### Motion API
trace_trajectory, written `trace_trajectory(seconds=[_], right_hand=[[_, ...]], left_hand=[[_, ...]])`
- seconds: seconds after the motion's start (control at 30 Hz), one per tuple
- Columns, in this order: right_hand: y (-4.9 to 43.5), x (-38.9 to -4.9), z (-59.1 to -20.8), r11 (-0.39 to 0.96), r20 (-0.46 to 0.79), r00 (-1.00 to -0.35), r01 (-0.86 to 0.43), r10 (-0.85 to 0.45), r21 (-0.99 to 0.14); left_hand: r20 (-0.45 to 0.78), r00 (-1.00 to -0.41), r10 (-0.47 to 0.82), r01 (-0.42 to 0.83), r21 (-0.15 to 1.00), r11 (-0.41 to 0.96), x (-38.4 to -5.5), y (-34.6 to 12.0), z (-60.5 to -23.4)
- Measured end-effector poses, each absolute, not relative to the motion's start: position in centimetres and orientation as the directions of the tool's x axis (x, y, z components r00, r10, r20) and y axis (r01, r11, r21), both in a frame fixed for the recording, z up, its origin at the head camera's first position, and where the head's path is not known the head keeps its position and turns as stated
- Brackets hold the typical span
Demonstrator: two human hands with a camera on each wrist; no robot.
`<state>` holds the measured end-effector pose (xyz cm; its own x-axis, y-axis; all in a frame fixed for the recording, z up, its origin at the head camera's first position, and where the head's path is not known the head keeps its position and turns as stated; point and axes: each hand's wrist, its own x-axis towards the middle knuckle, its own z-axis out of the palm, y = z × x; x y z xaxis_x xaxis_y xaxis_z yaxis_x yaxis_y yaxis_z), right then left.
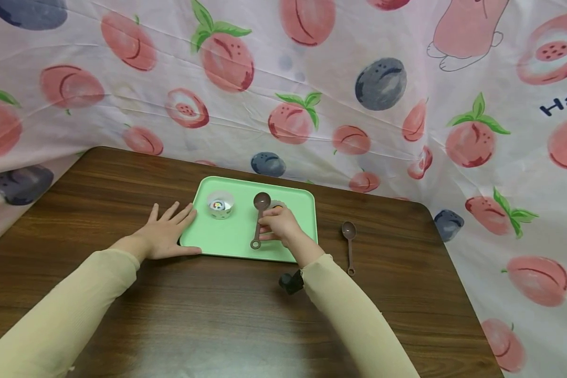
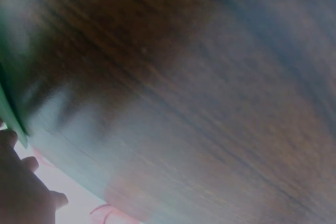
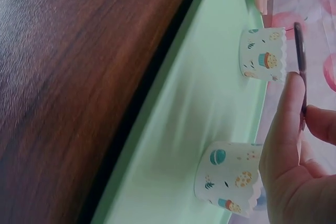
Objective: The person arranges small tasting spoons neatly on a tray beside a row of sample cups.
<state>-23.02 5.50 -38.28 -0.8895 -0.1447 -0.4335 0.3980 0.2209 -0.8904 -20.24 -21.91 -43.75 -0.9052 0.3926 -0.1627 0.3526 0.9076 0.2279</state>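
Observation:
My right hand (image 1: 281, 227) pinches a brown measuring spoon (image 1: 262, 201) by its handle above the green tray (image 1: 236, 236). The bowl points toward the back, the ringed handle end toward me. Below and behind this hand is a paper baking cup (image 3: 229, 174), mostly hidden by it in the head view. A second patterned paper cup (image 1: 220, 205) stands at the tray's left, with a small colourful piece inside. My left hand (image 1: 169, 231), fingers spread, rests at the tray's left edge. In the left wrist view only part of that hand (image 2: 23, 184) shows, beside the tray's rim.
Another brown measuring spoon (image 1: 349, 247) lies on the dark wooden table (image 1: 208, 315) right of the tray. A black device (image 1: 291, 282) shows at the right wrist. A fruit-print cloth (image 1: 245, 121) hangs behind the table and along its right side.

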Motion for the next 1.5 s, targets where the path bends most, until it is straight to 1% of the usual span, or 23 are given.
trace_trajectory(seconds=[0.17,0.3,0.57,0.8,1.07,1.33,1.5], right_hand=[[4.9,-23.0,-38.6,0.217,-0.442,-0.886,0.409,-0.137,-0.887],[4.5,-23.1,-38.9,0.238,-0.453,-0.882,0.415,-0.134,-0.878],[3.6,-23.0,-39.8,0.241,-0.410,-0.904,0.375,-0.118,-0.895],[2.9,-23.0,-40.5,0.237,-0.395,-0.914,0.365,-0.091,-0.900],[2.0,-22.9,-41.2,0.322,-0.375,-0.926,0.343,-0.041,-0.882],[1.5,-23.0,-41.9,0.327,-0.347,-0.938,0.328,0.002,-0.886],[1.3,-23.0,-42.3,0.341,-0.356,-0.935,0.334,-0.002,-0.879]], left_hand=[[-0.158,-0.906,0.394,0.356,0.220,0.908,-20.3,-21.8,-43.8],[-0.159,-0.906,0.392,0.355,0.217,0.909,-20.3,-21.8,-43.9],[-0.161,-0.906,0.391,0.351,0.227,0.908,-20.2,-21.9,-43.9],[-0.163,-0.906,0.390,0.350,0.225,0.909,-20.1,-22.0,-44.0],[-0.161,-0.907,0.389,0.350,0.223,0.910,-20.1,-22.1,-44.0],[-0.157,-0.907,0.392,0.352,0.230,0.907,-20.2,-22.0,-44.0],[-0.160,-0.906,0.392,0.351,0.231,0.907,-20.1,-22.0,-43.9]])
